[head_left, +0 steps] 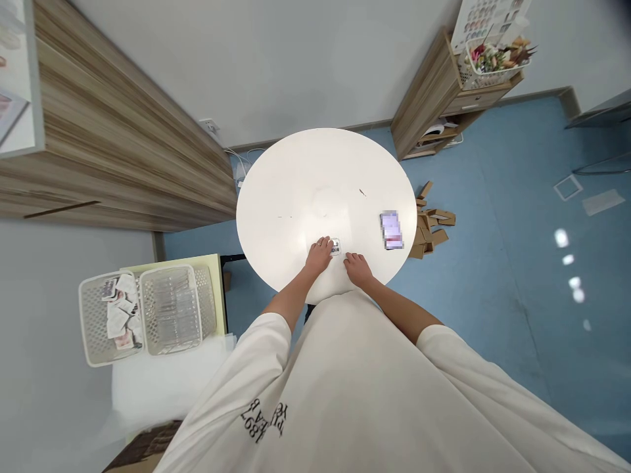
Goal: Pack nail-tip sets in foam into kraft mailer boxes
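A small clear case (pixel 336 246) with several dark little pieces inside lies flat on the white round table (pixel 315 164), close to its front edge. My left hand (pixel 320 255) grips the case at its left side, fingertips over the rim. Just right of the case, and apart from it, my right hand (pixel 358 269) rests low over the tabletop with its fingers curled together. Whatever those fingers may hold is too small to make out. Further right on the table lies a phone (pixel 392 230) with a lit, blurred screen.
White baskets (pixel 170 309) with packets and clear cases stand at the lower left. A wooden cabinet (pixel 133 118) rises beyond them. Cardboard pieces (pixel 430 230) lie right of the table. A small dark mark (pixel 362 192) shows on the tabletop.
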`<state>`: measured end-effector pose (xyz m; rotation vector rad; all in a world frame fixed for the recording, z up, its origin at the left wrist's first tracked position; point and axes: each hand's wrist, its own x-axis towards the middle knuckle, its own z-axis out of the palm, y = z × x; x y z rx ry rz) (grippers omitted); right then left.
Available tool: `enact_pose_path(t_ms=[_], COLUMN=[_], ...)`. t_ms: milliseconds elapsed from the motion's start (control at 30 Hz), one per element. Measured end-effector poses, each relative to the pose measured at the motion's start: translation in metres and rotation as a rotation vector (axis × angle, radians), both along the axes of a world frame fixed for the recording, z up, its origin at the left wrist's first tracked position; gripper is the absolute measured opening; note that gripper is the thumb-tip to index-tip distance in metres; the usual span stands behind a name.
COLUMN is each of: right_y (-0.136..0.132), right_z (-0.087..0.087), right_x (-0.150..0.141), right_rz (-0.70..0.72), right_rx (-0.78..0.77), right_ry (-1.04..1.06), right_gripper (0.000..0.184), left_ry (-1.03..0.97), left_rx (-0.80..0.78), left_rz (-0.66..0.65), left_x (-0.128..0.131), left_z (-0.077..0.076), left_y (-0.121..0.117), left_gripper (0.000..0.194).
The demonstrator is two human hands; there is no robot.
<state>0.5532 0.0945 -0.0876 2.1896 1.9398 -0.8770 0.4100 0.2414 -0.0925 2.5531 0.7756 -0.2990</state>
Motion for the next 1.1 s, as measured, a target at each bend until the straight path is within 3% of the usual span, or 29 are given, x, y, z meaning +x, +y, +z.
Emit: enact_pose_path(t_ms=[267,433,667,833,967,1100], right_y=[0.003,0.008,0.033,0.042,0.043,0.048], right_z=[0.004,0.005,0.019,0.03,0.031,0.024], right_x=[-0.006,-0.006,0.016,0.03,0.033,0.037], right_rz=[-0.005,-0.018,-0.169,-0.282,-0.245,-0.235], right_rx=[-0.01,-0.017,-0.055,-0.041,-0.036,-0.06], right_ry=[-0.013,-0.03,0.037,0.154,0.189,0.124], right_gripper=[0.034,0.033,0.018,0.019,0.04,0.028], left_ry=[-0.006,-0.037,-0.026,-0.002,0.021,0.043], left_rx=[-0.016,-0.004,-0.051,-0.018,-0.069,-0.066], left_rz=[0.012,0.017,-0.075,0.004,0.051,0.074], left_x=[-0.001,-0.013,-0.027,-0.02,-0.01,-0.003], left_z=[0.002,0.011,0.023,0.024,0.026,0.027], left_y=[-0.001,-0.007,-0.018,-0.009,0.004,0.009], left_gripper=[0.053,0.045,0.068,0.03,0.027,0.027])
